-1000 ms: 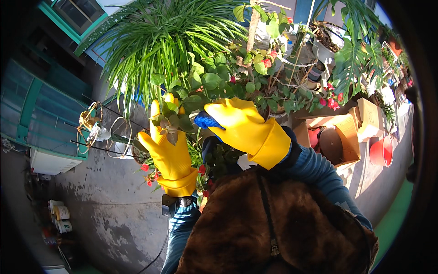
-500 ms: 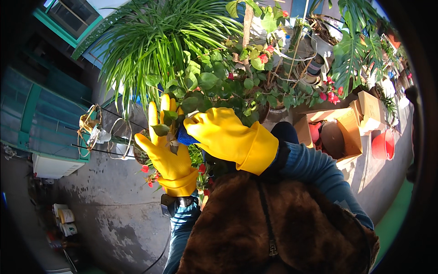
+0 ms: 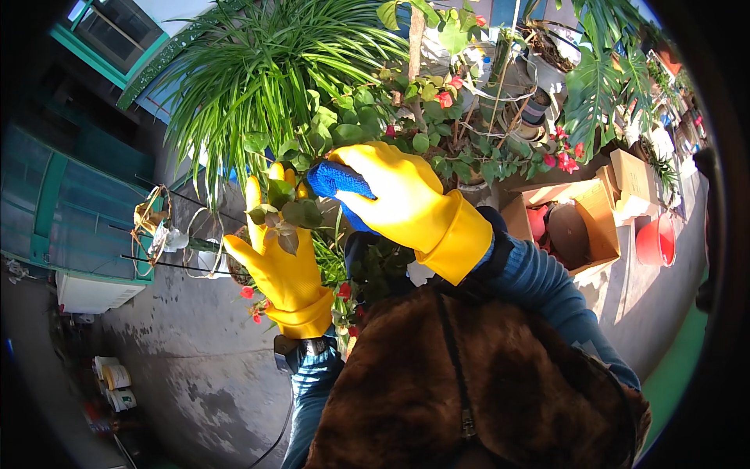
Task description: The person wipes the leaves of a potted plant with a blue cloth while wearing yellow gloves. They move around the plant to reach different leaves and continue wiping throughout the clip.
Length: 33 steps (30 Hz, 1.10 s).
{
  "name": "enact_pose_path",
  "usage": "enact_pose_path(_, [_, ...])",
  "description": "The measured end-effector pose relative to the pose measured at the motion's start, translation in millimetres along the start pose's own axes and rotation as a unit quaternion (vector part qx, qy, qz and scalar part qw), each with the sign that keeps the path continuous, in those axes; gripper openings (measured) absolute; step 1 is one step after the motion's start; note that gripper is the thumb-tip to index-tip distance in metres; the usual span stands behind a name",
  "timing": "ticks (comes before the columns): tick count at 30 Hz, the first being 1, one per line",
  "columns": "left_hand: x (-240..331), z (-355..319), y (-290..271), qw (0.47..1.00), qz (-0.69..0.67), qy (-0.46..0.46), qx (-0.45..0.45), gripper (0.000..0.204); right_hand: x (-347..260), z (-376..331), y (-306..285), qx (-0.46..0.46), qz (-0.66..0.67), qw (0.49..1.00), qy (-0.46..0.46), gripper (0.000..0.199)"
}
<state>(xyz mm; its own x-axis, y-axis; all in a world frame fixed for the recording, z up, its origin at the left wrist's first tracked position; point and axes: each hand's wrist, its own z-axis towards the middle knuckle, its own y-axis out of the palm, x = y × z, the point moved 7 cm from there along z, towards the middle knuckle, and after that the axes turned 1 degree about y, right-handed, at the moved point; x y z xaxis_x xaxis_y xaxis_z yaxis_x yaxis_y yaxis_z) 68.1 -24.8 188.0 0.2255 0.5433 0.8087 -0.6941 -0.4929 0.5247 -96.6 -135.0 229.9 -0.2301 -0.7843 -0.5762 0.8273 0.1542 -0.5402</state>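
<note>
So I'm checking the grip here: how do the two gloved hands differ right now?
The right hand is curled and clutches a blue cloth; the left hand holds nothing and stands open with its fingers up, behind a leafy sprig. The right hand sits higher, and the left hand lower. Both wear yellow rubber gloves among the potted plants.

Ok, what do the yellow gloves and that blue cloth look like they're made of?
The left glove and right glove look like smooth rubber or latex: glossy sheen, thick rolled cuffs. The blue cloth in the right hand looks like soft microfibre or terry, matte and nubbly, though the weave is too small to confirm.
</note>
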Motion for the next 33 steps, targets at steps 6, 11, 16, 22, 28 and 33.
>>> enact_pose_path(6, [-3,-4,11,0.967,-0.232,-0.059,-0.09,0.058,4,-2,16,-0.023,0.053,0.996,0.071,0.028])
enact_pose_path(11, [-8,1,10,0.988,-0.123,-0.027,-0.084,0.075,-17,1,12,-0.009,0.084,0.996,0.017,0.026])
enact_pose_path(16, [-1,-6,13,0.999,-0.015,0.001,-0.03,0.085,-25,-2,22,-0.033,0.09,0.995,0.004,0.024])
enact_pose_path(22, [4,-4,23,0.992,-0.103,-0.015,-0.077,0.078,-22,-17,35,-0.071,0.055,0.995,-0.032,0.027])
enact_pose_path(28, [5,-7,15,0.984,-0.171,-0.015,-0.053,0.063,-9,-25,23,-0.159,0.022,0.987,0.003,0.037])
enact_pose_path(33, [1,-4,19,0.988,-0.123,-0.043,-0.08,0.093,3,-6,-16,-0.081,0.051,0.994,0.059,0.029])
